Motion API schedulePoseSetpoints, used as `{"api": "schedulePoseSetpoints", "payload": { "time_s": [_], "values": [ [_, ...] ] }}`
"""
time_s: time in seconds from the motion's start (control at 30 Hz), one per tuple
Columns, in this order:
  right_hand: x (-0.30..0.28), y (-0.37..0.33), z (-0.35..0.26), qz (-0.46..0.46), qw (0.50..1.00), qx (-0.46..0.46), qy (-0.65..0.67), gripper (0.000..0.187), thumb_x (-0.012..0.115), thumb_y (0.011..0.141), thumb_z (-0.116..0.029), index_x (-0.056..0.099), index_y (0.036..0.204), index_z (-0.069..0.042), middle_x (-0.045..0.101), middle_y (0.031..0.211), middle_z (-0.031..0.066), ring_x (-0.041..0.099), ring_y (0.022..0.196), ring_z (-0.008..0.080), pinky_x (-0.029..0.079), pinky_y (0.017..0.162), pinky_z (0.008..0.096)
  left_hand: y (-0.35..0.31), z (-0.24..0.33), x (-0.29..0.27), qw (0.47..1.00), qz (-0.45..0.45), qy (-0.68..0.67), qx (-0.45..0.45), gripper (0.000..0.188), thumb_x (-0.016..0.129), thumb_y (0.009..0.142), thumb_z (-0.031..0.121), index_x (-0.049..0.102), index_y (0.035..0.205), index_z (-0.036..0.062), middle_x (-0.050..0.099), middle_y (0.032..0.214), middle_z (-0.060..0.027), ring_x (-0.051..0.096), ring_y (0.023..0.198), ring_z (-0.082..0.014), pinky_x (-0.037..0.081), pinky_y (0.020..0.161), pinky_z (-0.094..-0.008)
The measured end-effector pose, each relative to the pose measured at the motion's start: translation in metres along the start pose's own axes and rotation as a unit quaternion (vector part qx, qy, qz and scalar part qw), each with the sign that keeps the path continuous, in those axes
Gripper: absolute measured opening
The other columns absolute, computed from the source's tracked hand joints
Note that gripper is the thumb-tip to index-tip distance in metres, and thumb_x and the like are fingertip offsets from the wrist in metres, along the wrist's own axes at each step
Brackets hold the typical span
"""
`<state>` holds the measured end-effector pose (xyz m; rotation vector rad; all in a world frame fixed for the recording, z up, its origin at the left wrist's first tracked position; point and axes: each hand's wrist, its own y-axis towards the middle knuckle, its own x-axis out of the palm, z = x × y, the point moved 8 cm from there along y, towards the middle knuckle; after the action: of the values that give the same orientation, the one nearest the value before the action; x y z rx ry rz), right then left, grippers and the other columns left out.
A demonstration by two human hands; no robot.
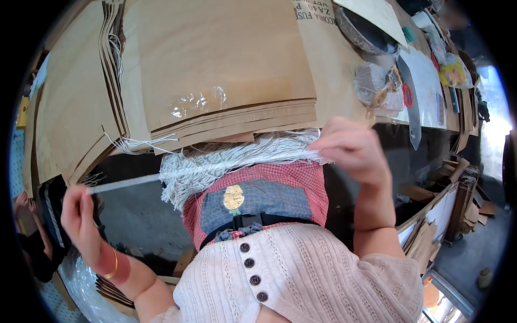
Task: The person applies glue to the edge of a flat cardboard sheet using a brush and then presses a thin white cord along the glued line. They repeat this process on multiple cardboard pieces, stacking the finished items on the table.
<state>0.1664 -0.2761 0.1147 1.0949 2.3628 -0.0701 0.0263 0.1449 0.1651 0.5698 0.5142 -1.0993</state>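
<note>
A thick bundle of white strings (231,161) lies across my lap, over a red checked apron (318,188) with a blue panel. My left hand (82,215) is closed at the far left on the end of a white cord (126,183), drawn straight from the bundle. At the bundle's right end my right hand (353,151) is pinched, slightly blurred, with its fingertips at the white strings. Just beyond the bundle lies a stack of brown paper bags (226,59) with clear tape near its front edge.
More brown paper stacks (70,102) with white strings lie at the left. On the table's right are a dark round bowl (366,32), red-handled scissors (407,96) and a plastic-wrapped bundle (371,83). Another person's hand (22,200) shows at the far left. Cardboard (423,245) stands lower right.
</note>
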Motion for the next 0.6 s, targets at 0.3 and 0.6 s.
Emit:
{"api": "schedulePoseSetpoints", "payload": {
  "time_s": [0.3,0.6],
  "values": [
    [-0.059,0.044,0.073,0.091,0.979,0.18,-0.013,0.009,0.066,0.079,-0.005,0.069,0.087,0.0,0.06,0.073,-0.001,0.053,0.065,0.0066,0.042,0.06,0.022,0.081,-0.075,0.083,0.997,-0.07,0.037,0.011,0.014,0.061,0.089,0.009,0.063,0.088,-0.0045,0.058,0.071,0.0002,0.05,0.066,-0.0056,0.04,0.059,-0.0207],
    [-0.011,0.04,0.174,0.156,0.953,0.251,0.062,0.008,0.067,0.078,0.002,0.06,0.082,0.001,0.055,0.076,0.0006,0.052,0.069,0.0074,0.044,0.06,0.0203,0.084,-0.142,0.137,0.99,-0.072,0.085,-0.081,0.019,0.066,0.082,0.013,0.065,0.083,-0.0059,0.065,0.07,-0.0085,0.06,0.066,-0.0139,0.047,0.062,-0.0278]
  ]
}}
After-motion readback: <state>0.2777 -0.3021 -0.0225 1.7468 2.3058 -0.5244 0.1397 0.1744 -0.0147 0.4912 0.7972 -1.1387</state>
